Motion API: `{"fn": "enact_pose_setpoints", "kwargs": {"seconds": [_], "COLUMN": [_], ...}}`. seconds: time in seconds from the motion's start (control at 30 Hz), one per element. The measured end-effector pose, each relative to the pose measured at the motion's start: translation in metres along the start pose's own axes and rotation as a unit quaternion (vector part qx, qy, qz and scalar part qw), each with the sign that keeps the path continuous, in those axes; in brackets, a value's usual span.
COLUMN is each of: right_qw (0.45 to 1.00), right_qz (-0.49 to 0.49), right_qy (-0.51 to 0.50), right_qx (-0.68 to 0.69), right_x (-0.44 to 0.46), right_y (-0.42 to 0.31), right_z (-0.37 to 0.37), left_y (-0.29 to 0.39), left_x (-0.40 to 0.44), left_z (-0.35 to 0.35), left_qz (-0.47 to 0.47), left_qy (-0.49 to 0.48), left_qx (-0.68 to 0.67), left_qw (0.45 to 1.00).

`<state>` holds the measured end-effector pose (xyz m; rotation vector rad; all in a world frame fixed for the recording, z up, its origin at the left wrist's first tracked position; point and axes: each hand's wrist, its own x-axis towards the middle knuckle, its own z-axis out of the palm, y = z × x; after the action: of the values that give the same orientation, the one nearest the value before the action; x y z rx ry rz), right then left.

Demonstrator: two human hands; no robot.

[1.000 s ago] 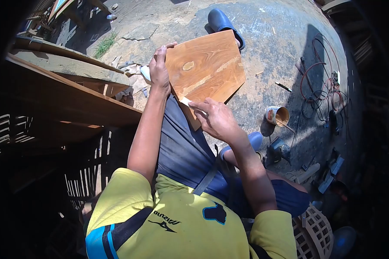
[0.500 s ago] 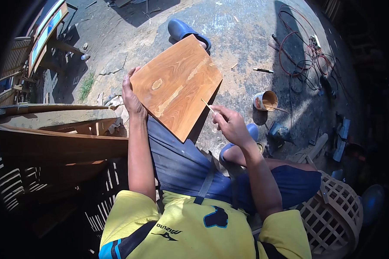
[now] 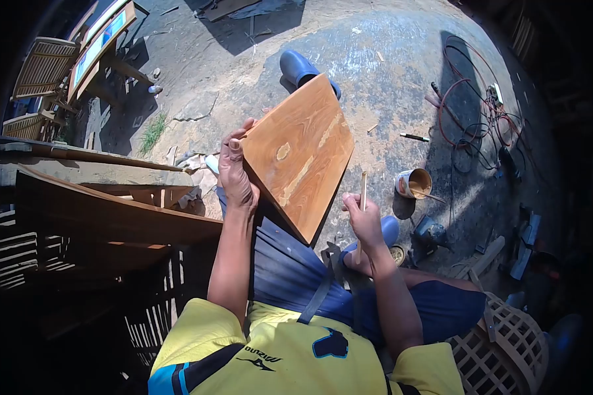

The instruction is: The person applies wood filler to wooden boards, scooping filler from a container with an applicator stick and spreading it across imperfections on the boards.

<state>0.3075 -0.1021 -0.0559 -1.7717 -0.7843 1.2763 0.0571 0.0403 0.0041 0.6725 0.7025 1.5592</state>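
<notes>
A reddish-brown wooden board (image 3: pixel 316 141) rests tilted over my lap, with pale filler-like streaks and an oval patch on its face. My left hand (image 3: pixel 238 172) grips the board's left edge, thumb on the near side and fingers partly hidden behind. Just right of the board's lower edge, my right hand (image 3: pixel 364 220) is closed around a thin wooden stick (image 3: pixel 364 186), which points upward and is apart from the board. A small can (image 3: pixel 402 185) of tan paste lies to the right of that hand, its mouth towards me and another stick leaning out.
A marker pen (image 3: pixel 415 137) and coiled cables (image 3: pixel 451 99) lie on the concrete floor. A power tool (image 3: pixel 431 232) is near my foot. Curved wooden parts (image 3: pixel 118 210) crowd the left side; a woven chair (image 3: pixel 510 342) stands at right. A blue clog (image 3: pixel 299 68) shows beyond the board.
The board has swung to a steeper tilt in my left hand. My right hand has drawn back from its face, and the stick now points upward. The whole view has shifted slightly.
</notes>
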Motion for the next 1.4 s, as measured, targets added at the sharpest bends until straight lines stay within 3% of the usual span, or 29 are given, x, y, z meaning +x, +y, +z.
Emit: {"fn": "enact_pose_setpoints", "kwargs": {"seconds": [0.03, 0.1, 0.17, 0.2, 0.37, 0.5, 0.6, 0.83, 0.97, 1.03, 1.1, 1.17, 1.27, 1.37, 1.4], "right_qw": [1.0, 0.985, 0.961, 0.951, 0.953, 0.945, 0.955, 0.959, 0.949, 0.945, 0.933, 0.933, 0.881, 0.883, 0.919], "right_qz": [-0.004, 0.123, 0.214, 0.188, 0.19, 0.209, 0.206, 0.154, 0.09, 0.112, 0.022, 0.111, 0.056, 0.044, 0.061], "right_qy": [0.002, 0.012, -0.057, -0.058, -0.024, -0.007, -0.006, 0.016, 0.08, 0.072, 0.089, 0.117, 0.081, 0.031, 0.039], "right_qx": [-0.004, 0.121, 0.167, 0.238, 0.236, 0.254, 0.212, 0.237, 0.29, 0.298, 0.348, 0.323, 0.463, 0.467, 0.389], "right_x": [-0.001, -0.004, -0.012, -0.003, -0.016, -0.012, -0.014, -0.012, 0.002, 0.007, 0.028, 0.03, 0.026, 0.018, 0.015], "right_y": [0.005, 0.016, 0.01, 0.053, 0.043, 0.053, 0.055, 0.034, 0.02, 0.019, 0.046, 0.034, 0.016, -0.01, -0.021], "right_z": [0.005, 0.018, 0.02, 0.031, 0.024, 0.026, 0.025, 0.019, 0.023, 0.024, 0.042, 0.04, 0.038, 0.003, -0.011], "left_y": [-0.007, -0.015, -0.023, -0.025, -0.026, -0.031, -0.028, -0.031, -0.031, -0.033, -0.032, -0.033, -0.032, -0.02, -0.013], "left_x": [-0.006, -0.021, -0.035, -0.041, -0.052, -0.052, -0.048, 0.0, 0.028, 0.044, 0.041, 0.044, 0.052, 0.045, 0.043], "left_z": [0.007, 0.029, 0.046, 0.056, 0.077, 0.077, 0.083, 0.094, 0.099, 0.092, 0.102, 0.105, 0.104, 0.118, 0.119], "left_qz": [0.015, 0.023, 0.052, 0.05, 0.039, 0.069, 0.106, 0.166, 0.088, 0.1, 0.105, 0.114, 0.103, 0.084, 0.088], "left_qy": [-0.025, -0.021, -0.019, -0.019, -0.043, -0.133, -0.207, -0.254, -0.226, -0.225, -0.201, -0.171, -0.247, -0.228, -0.221], "left_qx": [0.007, -0.016, 0.023, 0.005, 0.039, 0.096, 0.157, 0.282, 0.205, 0.205, 0.215, 0.222, 0.218, 0.238, 0.236], "left_qw": [1.0, 0.999, 0.998, 0.999, 0.998, 0.984, 0.96, 0.91, 0.948, 0.947, 0.95, 0.953, 0.938, 0.94, 0.942]}}
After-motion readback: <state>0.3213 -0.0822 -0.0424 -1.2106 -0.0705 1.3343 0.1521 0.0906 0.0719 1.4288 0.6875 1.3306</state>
